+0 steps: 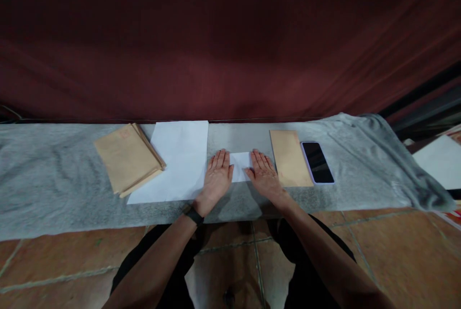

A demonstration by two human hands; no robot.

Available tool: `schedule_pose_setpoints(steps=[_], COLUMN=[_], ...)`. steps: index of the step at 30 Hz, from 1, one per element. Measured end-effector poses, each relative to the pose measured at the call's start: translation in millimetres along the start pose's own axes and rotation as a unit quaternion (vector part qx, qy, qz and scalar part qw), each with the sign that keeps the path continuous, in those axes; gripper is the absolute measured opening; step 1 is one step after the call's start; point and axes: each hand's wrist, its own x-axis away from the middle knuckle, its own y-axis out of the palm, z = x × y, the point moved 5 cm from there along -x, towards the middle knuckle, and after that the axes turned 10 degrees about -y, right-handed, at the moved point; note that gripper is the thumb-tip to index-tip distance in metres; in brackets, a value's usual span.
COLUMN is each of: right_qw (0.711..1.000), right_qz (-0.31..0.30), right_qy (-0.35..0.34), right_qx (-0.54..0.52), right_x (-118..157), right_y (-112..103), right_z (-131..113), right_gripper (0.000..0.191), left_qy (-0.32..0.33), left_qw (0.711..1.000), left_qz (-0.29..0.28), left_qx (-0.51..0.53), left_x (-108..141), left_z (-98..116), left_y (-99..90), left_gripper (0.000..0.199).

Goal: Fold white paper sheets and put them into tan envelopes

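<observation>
A small white paper, perhaps folded, [240,167] lies on the grey cloth [248,136] between my hands. My left hand [217,174] rests flat on its left end, fingers stretched out and pointing away from me. On the right end lies my right hand [264,174], palm down, fingers extended. Both hands cover the ends of the paper. Larger white sheets [180,160] lie just left of my left hand. Beside my right hand is a brown envelope [291,158], lying flat.
A stack of brown envelopes [126,155] overlaps the white sheets' left side. A phone with a light purple edge [319,162] lies right of the single envelope. Behind the cloth-covered surface hangs a dark red curtain [230,74]. Another white object [441,160] is at the far right.
</observation>
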Motion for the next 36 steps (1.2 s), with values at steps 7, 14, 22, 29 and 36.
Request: schedule_pose_setpoints(steps=[7, 14, 22, 29, 36], right_qw=[0.998, 0.997, 0.995, 0.992, 0.943], right_qz=[-0.045, -0.054, -0.064, 0.030, 0.202], right_qy=[0.014, 0.014, 0.011, 0.030, 0.067], right_qx=[-0.035, -0.051, -0.071, -0.118, -0.256], right_x=[-12, -18, -20, -24, -20], right_y=[-6, -7, -9, -33, -86], right_z=[8, 14, 17, 18, 27], right_gripper=[0.059, 0.059, 0.064, 0.060, 0.057], left_qy=[0.000, -0.007, -0.025, 0.006, 0.134], left_qw=[1.000, 1.000, 0.995, 0.977, 0.935], left_qz=[0.001, -0.031, -0.033, 0.020, 0.103], left_qx=[-0.016, 0.003, 0.087, 0.213, 0.312], left_x=[-17, -40, -57, -47, -21], left_z=[0, -7, -16, -4, 6], left_y=[-17.2, -19.7, -14.5, -38.9, -64.3], left_gripper=[0.044, 0.034, 0.017, 0.004, 0.012])
